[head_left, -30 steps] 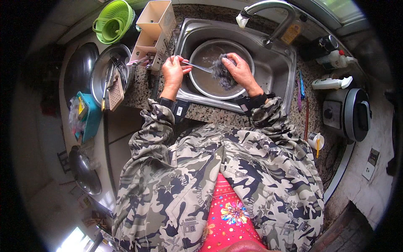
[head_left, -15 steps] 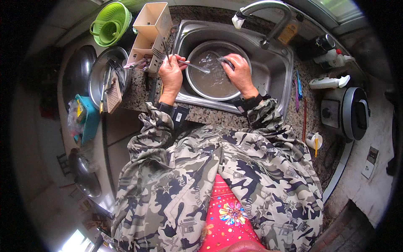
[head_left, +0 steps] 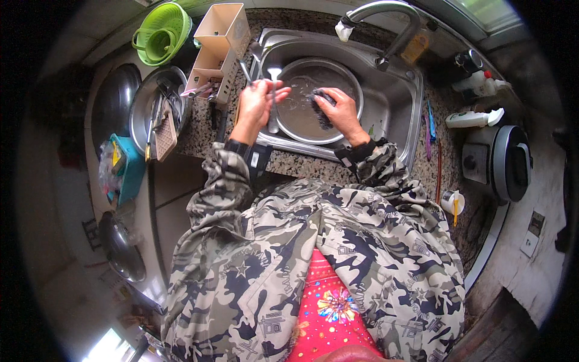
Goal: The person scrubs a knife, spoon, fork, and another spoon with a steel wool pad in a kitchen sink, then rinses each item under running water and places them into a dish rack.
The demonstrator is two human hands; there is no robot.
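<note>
Over the left rim of a round metal basin (head_left: 357, 81), my left hand (head_left: 256, 105) is closed around several pieces of metal cutlery (head_left: 245, 71). One piece (head_left: 274, 123) runs along the fingers, its upper end bright and smeared. A spoon's bowl (head_left: 256, 50) shows above the hand. My right hand (head_left: 341, 114), over the basin's right half, grips a dark scouring pad (head_left: 322, 113). Cloudy water (head_left: 295, 114) fills the basin, which sits in a steel sink (head_left: 386, 108).
A curved faucet (head_left: 386, 7) reaches over the sink's back right. Beige cutlery holders (head_left: 220, 51) stand left of the sink, beside a metal bowl of utensils (head_left: 137, 114) and green baskets (head_left: 175, 30). Bottles (head_left: 473, 119) and a grey-black appliance (head_left: 509, 163) stand to the right.
My left hand has turned, so a piece of cutlery that reached over the water now stands along the fingers. My right hand and the scouring pad have drawn slightly nearer me.
</note>
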